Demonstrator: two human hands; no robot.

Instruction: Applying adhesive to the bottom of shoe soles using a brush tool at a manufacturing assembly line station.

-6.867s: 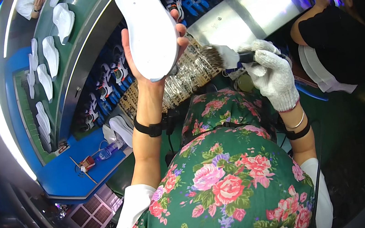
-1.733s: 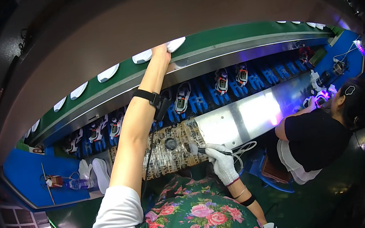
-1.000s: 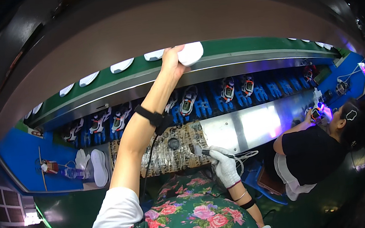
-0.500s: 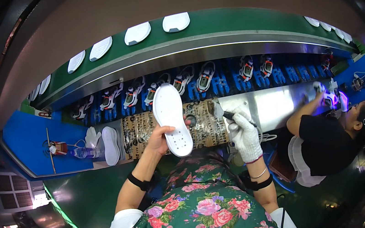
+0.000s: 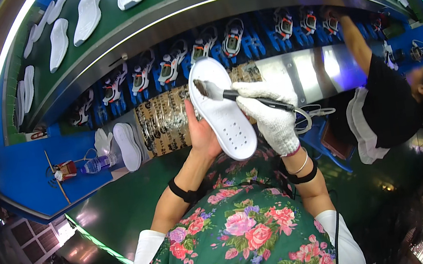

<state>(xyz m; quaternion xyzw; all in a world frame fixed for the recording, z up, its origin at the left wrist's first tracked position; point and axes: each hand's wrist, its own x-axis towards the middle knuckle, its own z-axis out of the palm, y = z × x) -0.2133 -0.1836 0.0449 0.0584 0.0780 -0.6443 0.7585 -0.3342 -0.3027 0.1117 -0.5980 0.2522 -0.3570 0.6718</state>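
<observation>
My bare left hand (image 5: 203, 137) is wrapped round the edge of a white shoe sole (image 5: 230, 123), thumb along its left side. The sole is tilted, its toe end away from me, and small dark holes dot the near end. In a white knitted glove, my right hand (image 5: 274, 110) grips a brush (image 5: 229, 95) with a black handle and a pale, dark-tipped head. That head lies over the upper part of the sole's face. From the handle's rear a thin grey tube or cord loops down past my wrist.
Behind the sole, shoe uppers (image 5: 171, 69) stand in a row on a blue rack. White soles (image 5: 87, 17) lie on the green belt above. More soles (image 5: 127, 147), a bottle (image 5: 97, 164) and a glove (image 5: 102, 141) are at left. A co-worker (image 5: 386, 101) reaches toward the rack at right.
My right hand has brought the brush from the bench onto the sole. The sole has come to the right and tilted. The view has shifted, and the co-worker's arm now reaches the rack.
</observation>
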